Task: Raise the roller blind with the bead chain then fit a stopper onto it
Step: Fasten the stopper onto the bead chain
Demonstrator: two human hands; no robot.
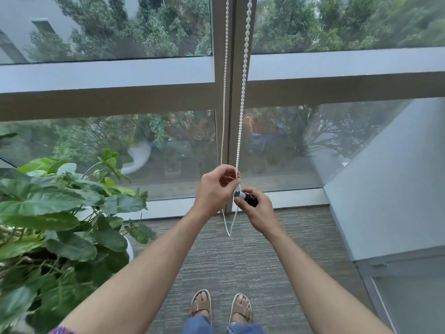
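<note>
A white bead chain (243,75) hangs in a loop down the window's central post, its bottom bend near the floor. My left hand (214,190) pinches the right strand of the chain between thumb and fingertips at about waist height. Just below and to the right, my right hand (257,210) grips a small black cylindrical stopper (248,198) with a pale end, held right against the chain. The blind itself is out of view above.
A large leafy potted plant (55,213) fills the left side, close to my left arm. Grey carpet (240,261) runs to the window frame (108,100). A pale wall and glass panel (397,189) stand on the right. My sandalled feet show below.
</note>
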